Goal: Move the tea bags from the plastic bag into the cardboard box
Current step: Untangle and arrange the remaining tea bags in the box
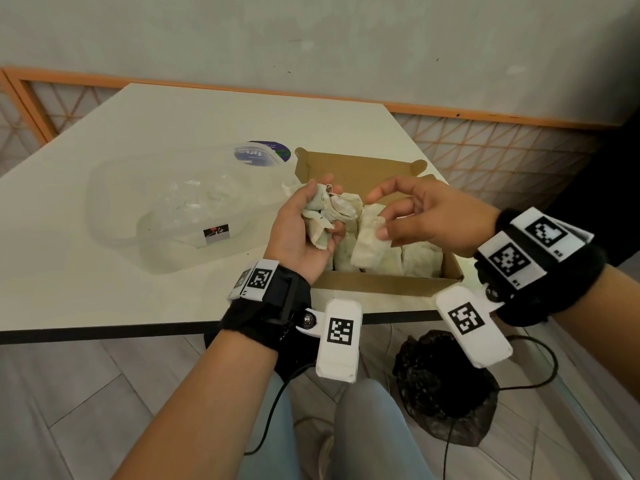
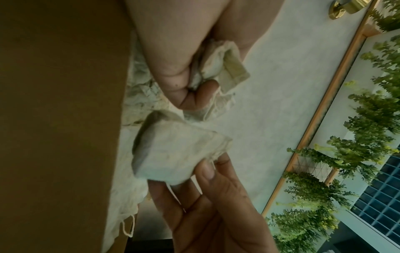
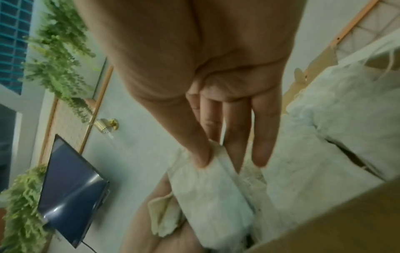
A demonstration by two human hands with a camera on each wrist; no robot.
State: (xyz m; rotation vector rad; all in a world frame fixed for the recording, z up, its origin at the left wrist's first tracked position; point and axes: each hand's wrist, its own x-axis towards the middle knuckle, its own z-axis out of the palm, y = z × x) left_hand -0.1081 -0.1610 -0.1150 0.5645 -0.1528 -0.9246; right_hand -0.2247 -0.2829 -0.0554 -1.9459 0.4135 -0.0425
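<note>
At the bottom of the head view, closest to the camera, are the person's knees (image 1: 349, 434) in grey-blue trousers, with a black bag (image 1: 446, 389) on the floor to their right. Above them two forearms reach up into the middle of the frame, each with a black wrist strap carrying white tags printed with black square codes.

The left hand (image 1: 298, 233), centre frame, is palm up with its fingers curled round a crumpled bunch of tea bags (image 1: 327, 214). The right hand (image 1: 426, 216), just to its right, pinches a single tea bag (image 1: 369, 245) between thumb and fingertips, the other fingers loosely spread; the left wrist view shows the same pinch on the single tea bag (image 2: 177, 154) from below.

Both hands hover over the cardboard box (image 1: 384, 282), which sits open near the front edge of the table (image 1: 104, 299), its lid standing up behind. More tea bags lie packed in the box under the hands. The clear plastic bag (image 1: 166, 209) lies crumpled and flat on the table left of the box, a dark label near its upper end.
</note>
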